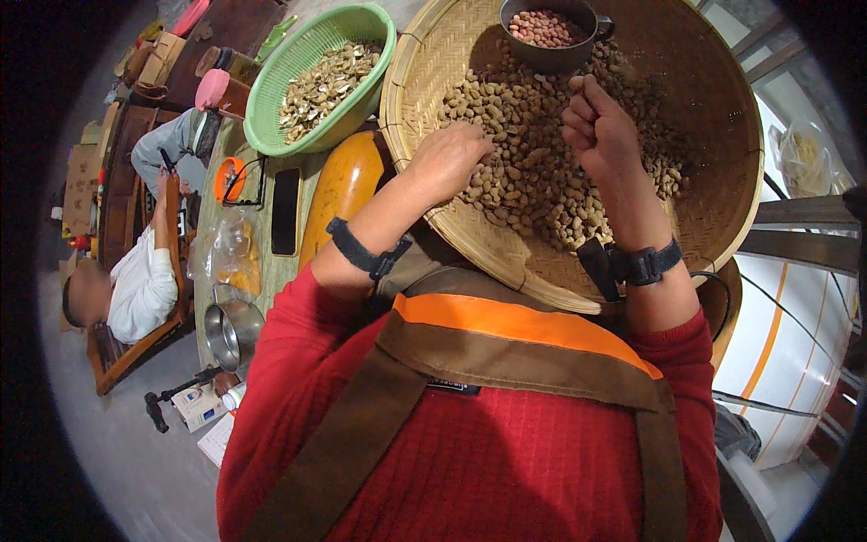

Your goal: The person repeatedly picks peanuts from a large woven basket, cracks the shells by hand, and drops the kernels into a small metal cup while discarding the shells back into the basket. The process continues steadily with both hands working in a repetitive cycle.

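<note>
A heap of unshelled peanuts (535,156) lies in a wide, round woven bamboo tray (718,169) before me. On the heap's left side, my left hand (452,159) rests with its fingers curled down. My right hand (601,125) is folded into a loose fist above the peanuts, just below a dark metal cup (552,57) with a handle. Reddish shelled peanut kernels (542,28) lie inside this cup. What either hand holds, if anything, is hidden by the fingers. Left of the tray, a green plastic basket (261,112) contains broken peanut shells (325,88).
A yellow-orange gourd (342,186) lies beside the tray. Farther left are a smartphone (286,211), eyeglasses (254,183), a plastic bag (227,244) and a metal pot (234,332). A person (145,284) sits in a wooden chair. Metal bars (806,223) stand at the right.
</note>
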